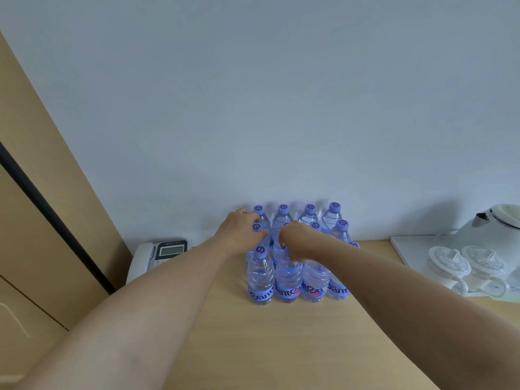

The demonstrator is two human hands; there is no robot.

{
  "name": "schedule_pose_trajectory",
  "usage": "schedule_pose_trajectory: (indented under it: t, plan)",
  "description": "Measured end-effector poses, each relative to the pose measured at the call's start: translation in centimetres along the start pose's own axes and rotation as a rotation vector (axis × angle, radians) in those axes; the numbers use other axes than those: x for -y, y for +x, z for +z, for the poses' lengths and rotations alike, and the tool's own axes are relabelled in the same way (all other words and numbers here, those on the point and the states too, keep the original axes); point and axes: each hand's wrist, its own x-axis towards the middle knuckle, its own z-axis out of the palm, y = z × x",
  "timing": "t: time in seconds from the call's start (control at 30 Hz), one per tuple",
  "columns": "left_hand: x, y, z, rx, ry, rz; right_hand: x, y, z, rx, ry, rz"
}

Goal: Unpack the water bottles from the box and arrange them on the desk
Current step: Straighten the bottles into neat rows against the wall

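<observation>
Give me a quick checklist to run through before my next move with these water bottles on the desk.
1. Bottles upright: ok. The water bottles that show stand upright, caps up.
2. Rows tidy: ok. They form close rows against the wall.
3. Left hand free: cannot tell. It rests among the left-side caps; its fingertips are hidden.
4. Right hand free: not ok. Its fingers curl over the top of a front-row bottle.
5. Room at the sides: ok. The telephone on the left and the tray with kettle on the right stand apart from the bottles.
6. Box emptied: cannot tell. No box is in view.
</observation>
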Motion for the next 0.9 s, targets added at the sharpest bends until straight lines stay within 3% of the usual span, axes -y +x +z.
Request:
schedule_pose_trajectory:
  t: [0.77, 0.9]
  plan:
    - [-0.6, 0.4, 0.6, 0.022, 0.033, 0.017, -0.2, 0.2, 0.3, -0.019, -0.002, 0.009]
    - [-1.1, 0.6, 0.5, -0.003, 0.022, 0.029, -1.3, -0.5, -0.4, -0.063, 0.099, 0.009]
